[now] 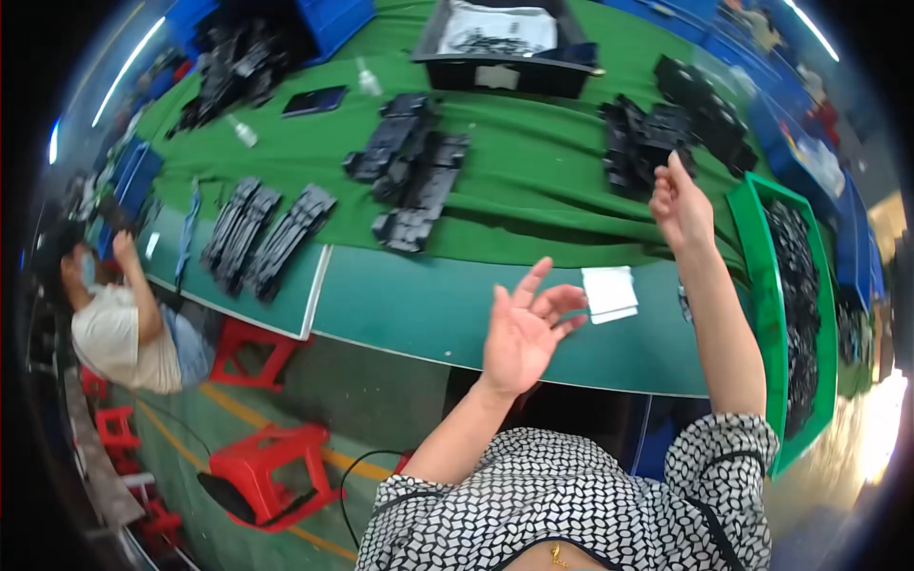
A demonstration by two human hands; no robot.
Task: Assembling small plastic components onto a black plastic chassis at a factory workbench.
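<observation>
My left hand [528, 333] is raised over the near edge of the green table, palm up. Its fingers are spread and hold nothing. My right hand [683, 209] reaches farther out, its fingers curled together. Their tips overlap the near edge of a black moulded plastic part [624, 143] lying on the green cloth. Whether they grip it, or something small, I cannot make out. Beside my left hand a small white sheet [609, 293] lies on the table. Longer black plastic parts [419, 190] rest farther left, near the middle of the cloth.
A green crate [752, 247] full of small black pieces stands at the right. At the back is a black tray [505, 74] with a white bag. Bundled black strips [238, 233], a phone [314, 101] and a red stool [271, 476] are left. A co-worker [133, 324] sits far left.
</observation>
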